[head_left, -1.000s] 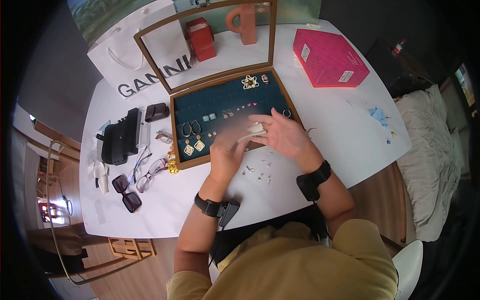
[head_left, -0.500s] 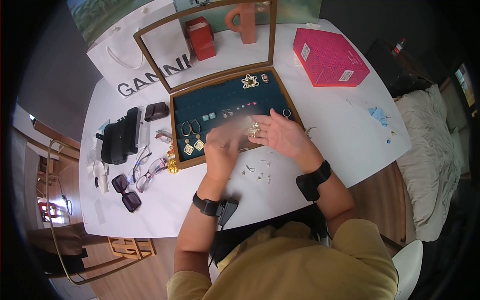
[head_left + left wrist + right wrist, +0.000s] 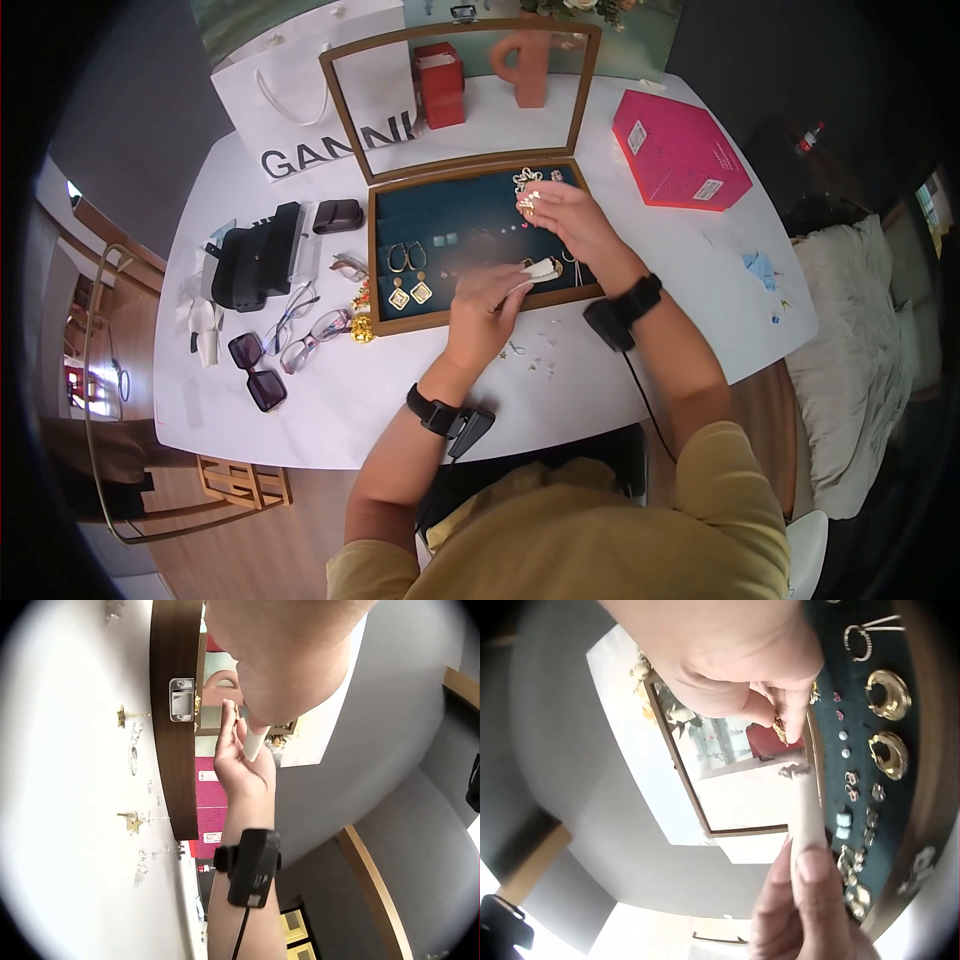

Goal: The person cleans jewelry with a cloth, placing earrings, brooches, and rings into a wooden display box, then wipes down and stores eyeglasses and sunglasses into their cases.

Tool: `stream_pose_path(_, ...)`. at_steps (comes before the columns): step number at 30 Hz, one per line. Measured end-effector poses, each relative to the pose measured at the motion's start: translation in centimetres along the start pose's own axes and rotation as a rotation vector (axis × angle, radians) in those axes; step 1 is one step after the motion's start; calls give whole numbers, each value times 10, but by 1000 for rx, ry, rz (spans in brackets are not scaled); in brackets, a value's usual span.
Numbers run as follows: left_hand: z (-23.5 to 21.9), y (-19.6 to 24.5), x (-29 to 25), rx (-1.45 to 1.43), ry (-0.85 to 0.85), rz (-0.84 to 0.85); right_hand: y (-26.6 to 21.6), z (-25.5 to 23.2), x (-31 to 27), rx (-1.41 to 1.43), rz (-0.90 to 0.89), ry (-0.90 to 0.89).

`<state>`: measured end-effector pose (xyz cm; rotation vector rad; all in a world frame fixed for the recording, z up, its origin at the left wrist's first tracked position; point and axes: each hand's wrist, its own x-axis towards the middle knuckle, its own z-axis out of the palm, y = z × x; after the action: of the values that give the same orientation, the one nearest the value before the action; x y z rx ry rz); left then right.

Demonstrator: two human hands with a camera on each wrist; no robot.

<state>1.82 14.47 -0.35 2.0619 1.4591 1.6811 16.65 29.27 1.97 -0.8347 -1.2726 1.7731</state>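
Note:
My left hand (image 3: pixel 478 318) grips a folded white cloth (image 3: pixel 540 270), which sticks out past the fingertips over the front of the jewellery case (image 3: pixel 450 320). Farther back, my right hand (image 3: pixel 578 222) is raised above the case and pinches a gold earring (image 3: pixel 781 729) between thumb and fingers. In the right wrist view the cloth points up toward that earring, with a gap between them. Rows of earrings sit on the dark green lining, among them gold hoops (image 3: pixel 889 756), turquoise squares (image 3: pixel 844 825) and square drop earrings (image 3: pixel 420 292).
The glass lid (image 3: pixel 470 100) stands raised behind the case. Several small earrings (image 3: pixel 540 365) lie on the table before it. Sunglasses (image 3: pixel 257 372), eyeglasses (image 3: pixel 315 340) and a black case (image 3: pixel 255 257) are on the left; a pink box (image 3: pixel 680 150) is at back right, a paper bag (image 3: pixel 310 90) behind.
My hands were together over the case's front, the cloth against the gold piece. The right hand has moved back and up with the earring, while the left keeps the cloth. The head view has shifted.

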Motion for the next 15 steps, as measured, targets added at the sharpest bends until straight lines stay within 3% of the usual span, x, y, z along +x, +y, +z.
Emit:
stream_pose_path(7,-5,-1,2,-7,-1,7,33,18,103,-636,-139,117)
stream_pose_path(12,-5,-3,2,-17,12,8,36,15,124,-894,-170,214)
stream_pose_path(15,-6,-2,2,-17,7,-2,27,20,118,-1095,-277,214)
